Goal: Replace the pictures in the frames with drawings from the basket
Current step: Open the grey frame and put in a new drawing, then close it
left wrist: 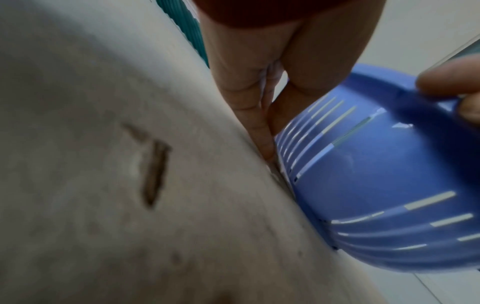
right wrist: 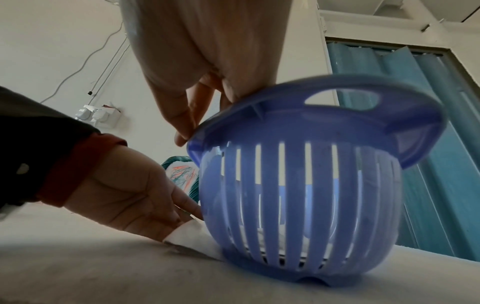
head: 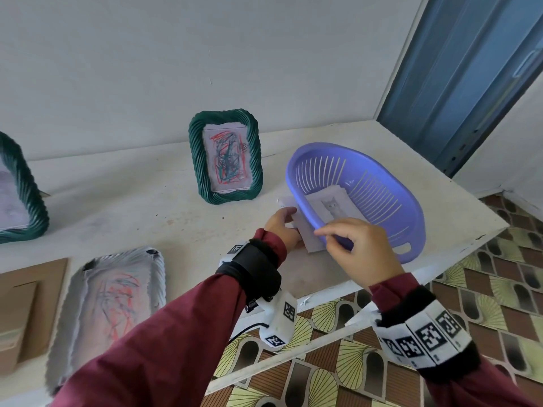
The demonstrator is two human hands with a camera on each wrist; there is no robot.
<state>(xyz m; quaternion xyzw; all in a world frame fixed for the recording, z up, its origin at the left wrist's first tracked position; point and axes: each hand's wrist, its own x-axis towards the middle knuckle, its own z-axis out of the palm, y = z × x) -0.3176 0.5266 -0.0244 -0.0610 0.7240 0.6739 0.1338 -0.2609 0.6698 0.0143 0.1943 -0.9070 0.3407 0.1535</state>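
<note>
A purple slotted basket (head: 382,171) stands tilted at the table's right end, with printed pictures (head: 335,207) lying inside. My right hand (head: 335,235) grips its near rim, thumb and fingers curled over the edge; the right wrist view shows this hand (right wrist: 192,123) on the basket (right wrist: 298,195). My left hand (head: 289,220) pinches a small stack of white papers (head: 311,240) against the basket's left side. These papers (right wrist: 192,236) reach under the basket's foot. A green twisted frame (head: 195,160) with a scribble drawing stands behind.
A second green frame (head: 29,195) stands at the far left. A pale frame (head: 117,304) lies flat at the near left with a scribble sheet on it, beside a brown cardboard backing (head: 32,304). The table edge (head: 323,345) runs just below my wrists.
</note>
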